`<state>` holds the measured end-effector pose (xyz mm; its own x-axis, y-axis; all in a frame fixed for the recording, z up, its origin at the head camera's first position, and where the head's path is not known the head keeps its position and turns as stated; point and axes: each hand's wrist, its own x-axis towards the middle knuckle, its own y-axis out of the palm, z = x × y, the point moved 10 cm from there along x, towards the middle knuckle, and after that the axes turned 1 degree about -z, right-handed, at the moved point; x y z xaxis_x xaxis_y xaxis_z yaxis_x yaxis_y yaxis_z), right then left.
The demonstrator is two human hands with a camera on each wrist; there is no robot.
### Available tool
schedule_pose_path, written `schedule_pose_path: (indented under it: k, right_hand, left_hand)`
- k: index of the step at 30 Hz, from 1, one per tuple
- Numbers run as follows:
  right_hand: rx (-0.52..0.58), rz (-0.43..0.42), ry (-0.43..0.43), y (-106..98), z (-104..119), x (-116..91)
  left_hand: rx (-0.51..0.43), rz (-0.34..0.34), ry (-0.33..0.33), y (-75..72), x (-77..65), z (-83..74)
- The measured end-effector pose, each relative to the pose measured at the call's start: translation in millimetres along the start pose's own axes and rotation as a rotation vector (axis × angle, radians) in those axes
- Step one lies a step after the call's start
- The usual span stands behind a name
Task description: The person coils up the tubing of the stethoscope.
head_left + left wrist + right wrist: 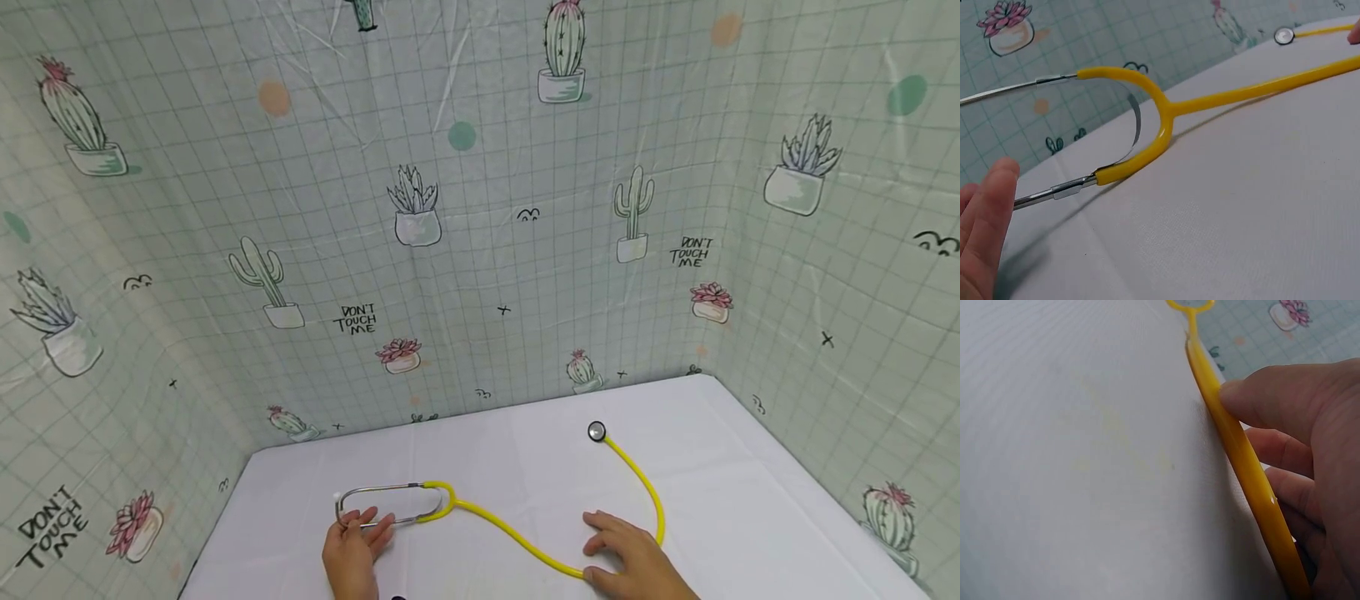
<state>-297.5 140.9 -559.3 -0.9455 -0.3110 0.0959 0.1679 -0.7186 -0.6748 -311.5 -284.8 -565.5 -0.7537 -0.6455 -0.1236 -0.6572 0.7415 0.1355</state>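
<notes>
A stethoscope with yellow tubing [517, 540] and metal ear tubes lies across the white table. Its round chest piece [596, 431] sits at the far right. My left hand [354, 552] is at the ear-tube end, with the near metal tube [1047, 197] passing between thumb and fingers; their exact contact is partly hidden. In the left wrist view, the yellow fork [1163, 112] is raised at a tilt. My right hand [633, 557] is over the tubing's bend, fingers spread. Its thumb [1260, 397] touches the tubing, while the other fingers lie beyond it without closing round it.
The white table [495, 450] is bordered by hanging cloth [480, 275] printed with cacti, at the back and both sides. A small dark object [398, 597] just shows at the bottom edge of the head view; its kind cannot be told.
</notes>
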Motion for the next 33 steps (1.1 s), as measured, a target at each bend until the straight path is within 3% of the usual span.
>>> schedule_pose_path:
  k: [5, 10, 16, 22, 28, 33]
  right_hand:
    - [-0.033, -0.028, -0.028, -1.9, 1.7, 0.4]
    - [-0.037, -0.036, -0.04, -2.1, 2.5, 0.9]
    - [-0.053, -0.037, -0.046, -1.1, 1.6, 0.7]
    - [-0.063, -0.059, -0.07, -2.8, 2.9, 1.6]
    - [-0.047, -0.026, -0.049, 0.5, -2.9, 5.5]
    - [-0.019, 0.055, -0.005, 6.5, -6.6, 8.7]
  left_hand:
    - [-0.097, 0.06, -0.04, 3.6, 0.4, -3.2]
    - [-0.075, 0.106, -0.058, 8.7, -1.3, -12.0]
    - [0.074, 0.019, -0.063, 6.3, -1.3, -10.7]
    - [0.066, -0.037, -0.053, 4.2, -1.3, -11.1]
    - [0.087, 0.024, -0.01, 5.2, -5.6, -14.7]
    - [-0.031, 0.091, -0.074, 5.7, -12.5, -6.5]
